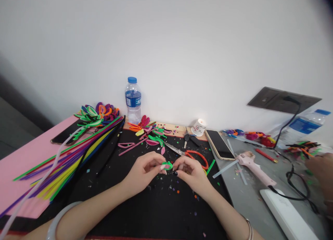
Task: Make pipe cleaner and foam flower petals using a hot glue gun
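Observation:
Between my two hands, over the black mat point(145, 212), is a small green pipe cleaner loop point(168, 165) with pink inside. My left hand point(148, 168) pinches its left side between thumb and fingers. My right hand point(191, 174) is closed, its fingertips at the loop's right edge; whether they grip the loop or some tiny piece is hidden. Just behind my hands lie red-handled scissors point(199, 156), blades pointing left. Pink and green pipe cleaner shapes point(156, 139) lie beyond them.
Long pipe cleaners point(75, 160) lie at left beside a phone point(65, 132). A water bottle point(133, 102) stands against the wall. On the right are another phone point(221, 144), a pink glue gun point(256, 168), its black cord point(291, 198) and a white power bank point(286, 215). Another person's hand point(321, 167) is at far right.

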Demonstrator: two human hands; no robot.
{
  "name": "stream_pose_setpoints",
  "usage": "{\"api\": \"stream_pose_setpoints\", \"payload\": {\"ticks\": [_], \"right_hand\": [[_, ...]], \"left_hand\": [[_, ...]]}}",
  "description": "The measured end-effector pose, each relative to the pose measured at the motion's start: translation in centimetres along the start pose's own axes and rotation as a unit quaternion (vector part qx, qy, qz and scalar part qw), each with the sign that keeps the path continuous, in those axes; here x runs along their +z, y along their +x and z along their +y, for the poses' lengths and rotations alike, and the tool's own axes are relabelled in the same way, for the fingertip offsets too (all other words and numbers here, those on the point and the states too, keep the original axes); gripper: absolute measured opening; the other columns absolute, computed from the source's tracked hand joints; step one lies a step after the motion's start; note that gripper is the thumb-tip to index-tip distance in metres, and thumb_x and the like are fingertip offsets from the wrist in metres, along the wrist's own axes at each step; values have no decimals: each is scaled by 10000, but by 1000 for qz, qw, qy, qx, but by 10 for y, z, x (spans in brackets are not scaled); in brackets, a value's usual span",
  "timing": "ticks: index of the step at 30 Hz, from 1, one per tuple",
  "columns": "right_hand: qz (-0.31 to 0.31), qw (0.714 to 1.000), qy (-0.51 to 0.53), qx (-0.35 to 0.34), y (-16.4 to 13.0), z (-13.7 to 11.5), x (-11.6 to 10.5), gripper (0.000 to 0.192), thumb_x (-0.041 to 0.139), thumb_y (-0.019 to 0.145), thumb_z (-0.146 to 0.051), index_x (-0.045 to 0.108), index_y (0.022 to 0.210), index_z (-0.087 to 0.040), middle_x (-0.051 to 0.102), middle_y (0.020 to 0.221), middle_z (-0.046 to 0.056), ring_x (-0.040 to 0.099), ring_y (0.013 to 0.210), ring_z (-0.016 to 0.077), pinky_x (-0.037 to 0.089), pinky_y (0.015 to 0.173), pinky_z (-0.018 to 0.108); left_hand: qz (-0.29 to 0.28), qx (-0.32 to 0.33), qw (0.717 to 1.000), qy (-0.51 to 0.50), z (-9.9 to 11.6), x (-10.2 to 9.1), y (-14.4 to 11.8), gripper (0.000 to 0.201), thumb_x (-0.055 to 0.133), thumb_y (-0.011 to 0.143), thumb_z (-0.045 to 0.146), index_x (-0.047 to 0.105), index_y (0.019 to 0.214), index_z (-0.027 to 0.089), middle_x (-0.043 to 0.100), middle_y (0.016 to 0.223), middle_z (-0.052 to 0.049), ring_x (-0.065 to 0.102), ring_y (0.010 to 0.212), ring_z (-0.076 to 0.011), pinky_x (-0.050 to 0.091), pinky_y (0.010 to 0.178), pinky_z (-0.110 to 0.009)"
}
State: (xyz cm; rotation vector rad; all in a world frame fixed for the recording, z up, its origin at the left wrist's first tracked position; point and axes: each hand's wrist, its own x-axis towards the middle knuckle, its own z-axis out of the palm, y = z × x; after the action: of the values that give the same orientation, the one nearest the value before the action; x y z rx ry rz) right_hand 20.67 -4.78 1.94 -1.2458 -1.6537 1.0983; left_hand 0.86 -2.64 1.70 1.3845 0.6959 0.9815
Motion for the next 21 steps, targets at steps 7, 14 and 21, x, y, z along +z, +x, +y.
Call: {"api": "stream_pose_setpoints", "payload": {"ticks": [7, 14, 21], "right_hand": [[25, 987, -138, -77, -6, -2, 10, 126, 523, 829, -208, 594, 731, -175, 492, 615, -17, 405, 519, 98, 329, 502, 219], [20, 982, -155, -108, -5, -3, 9, 125, 523, 840, -189, 590, 736, -169, 497, 613, -15, 413, 523, 98, 325, 502, 214], [15, 977, -166, -130, -7, -1, 9, 112, 518, 846, -167, 573, 749, -174, 501, 643, -10, 438, 553, 104, 339, 523, 219]], "left_hand": [[-56, -22, 998, 26, -7, 0, -2, 104, 554, 822, 208, 544, 918, 171, 610, 817, -35, 646, 747, -166, 503, 678, -260], [-61, -19, 996, 66, -4, 0, -1, 148, 568, 813, 228, 516, 935, 162, 609, 787, -15, 632, 713, -142, 488, 633, -230], [-58, -13, 994, 91, -4, 1, -1, 65, 536, 823, 178, 544, 880, 148, 593, 724, 9, 612, 673, -110, 472, 604, -192]]}}
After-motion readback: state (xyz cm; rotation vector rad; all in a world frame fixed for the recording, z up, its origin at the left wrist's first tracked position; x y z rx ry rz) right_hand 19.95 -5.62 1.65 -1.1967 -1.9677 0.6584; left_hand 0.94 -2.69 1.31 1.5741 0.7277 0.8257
